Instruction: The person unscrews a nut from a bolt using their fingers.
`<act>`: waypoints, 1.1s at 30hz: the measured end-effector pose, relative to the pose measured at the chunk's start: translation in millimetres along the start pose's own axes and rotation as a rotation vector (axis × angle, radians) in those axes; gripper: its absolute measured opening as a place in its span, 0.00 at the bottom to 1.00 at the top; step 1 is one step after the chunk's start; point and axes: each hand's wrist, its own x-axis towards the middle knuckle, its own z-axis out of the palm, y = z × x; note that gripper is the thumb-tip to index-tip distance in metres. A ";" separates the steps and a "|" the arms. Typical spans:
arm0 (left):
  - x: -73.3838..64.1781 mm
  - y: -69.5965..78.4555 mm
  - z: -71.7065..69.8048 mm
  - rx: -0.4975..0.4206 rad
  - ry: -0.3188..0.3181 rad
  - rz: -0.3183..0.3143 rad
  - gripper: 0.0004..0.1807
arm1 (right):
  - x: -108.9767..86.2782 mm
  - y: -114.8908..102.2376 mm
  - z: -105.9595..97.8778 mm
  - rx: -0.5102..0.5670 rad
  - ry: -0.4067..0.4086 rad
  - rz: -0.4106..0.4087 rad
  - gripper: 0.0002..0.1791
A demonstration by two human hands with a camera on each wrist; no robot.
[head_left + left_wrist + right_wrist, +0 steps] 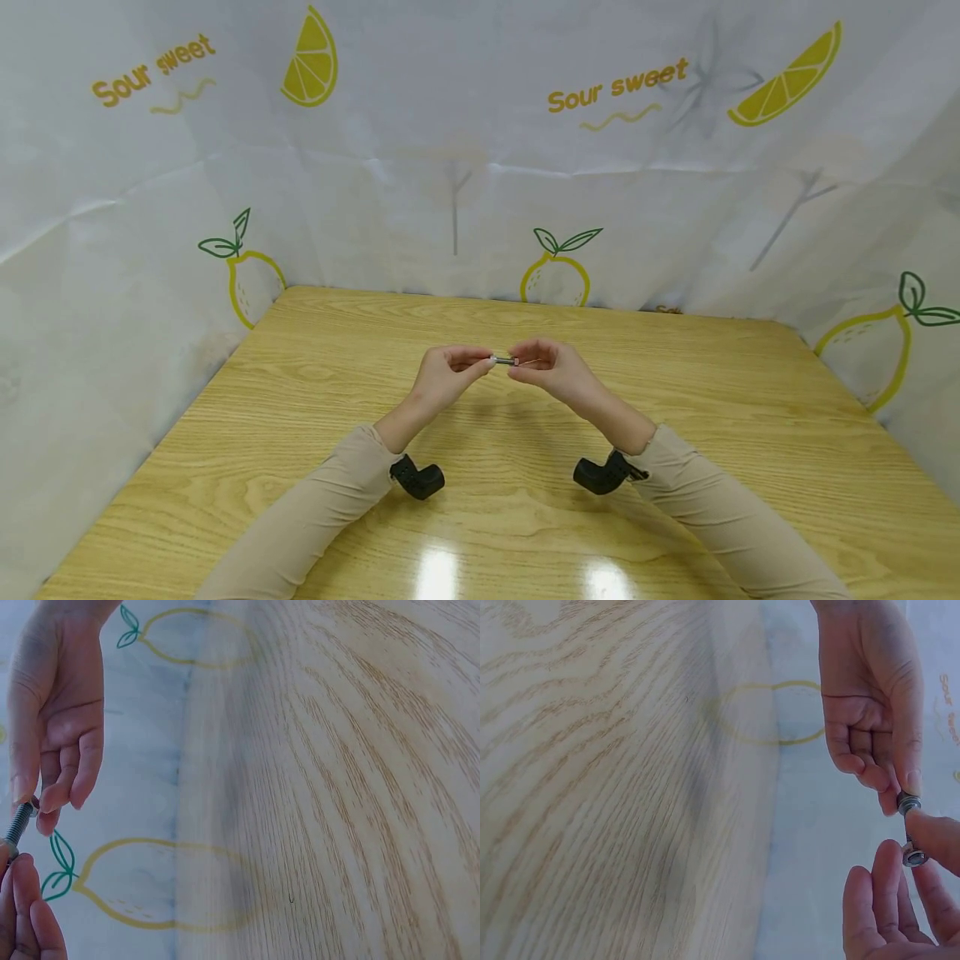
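Observation:
A small metal bolt is held level above the table between both hands. My left hand pinches its left end with thumb and fingertips. At the right end, the thumb and fingertips of my right hand grip a short, wider piece. Threads show along the bolt's shank in the left wrist view, between the two sets of fingertips. In the right wrist view a round metal end piece shows by the right fingers, and another ringed metal piece sits at the left fingertips. The fingers hide part of the bolt.
A wood-grain table lies beneath both hands. White cloth printed with lemons hangs behind it and along the sides. Black wrist mounts sit at the beige sleeves.

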 end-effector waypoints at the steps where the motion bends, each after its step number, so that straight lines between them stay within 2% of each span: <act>1: 0.0 -0.1 0.1 0.000 0.002 -0.001 0.13 | 0.1 0.3 -0.5 0.004 -0.013 0.004 0.23; 7: 0.4 -0.9 0.4 0.011 0.014 -0.017 0.12 | 0.8 1.2 -1.9 0.020 -0.080 0.025 0.24; 14: 0.1 -0.4 -0.2 0.001 0.001 -0.005 0.12 | -0.8 -0.9 -0.2 0.020 -0.025 0.005 0.18; 20: 0.3 0.0 0.1 0.002 0.009 -0.010 0.14 | -0.9 -2.4 -1.2 0.035 -0.032 0.020 0.25; 25: 0.0 -0.2 -0.2 0.005 0.014 -0.008 0.15 | 0.6 -2.5 -1.6 0.035 -0.042 0.030 0.23; 30: -1.7 -1.0 -1.5 0.011 0.002 0.038 0.15 | -0.2 -2.7 -1.1 0.025 -0.014 0.014 0.18; 33: -1.8 -1.6 -1.6 0.009 -0.002 0.055 0.16 | -0.4 -2.3 -0.4 0.005 0.012 0.003 0.18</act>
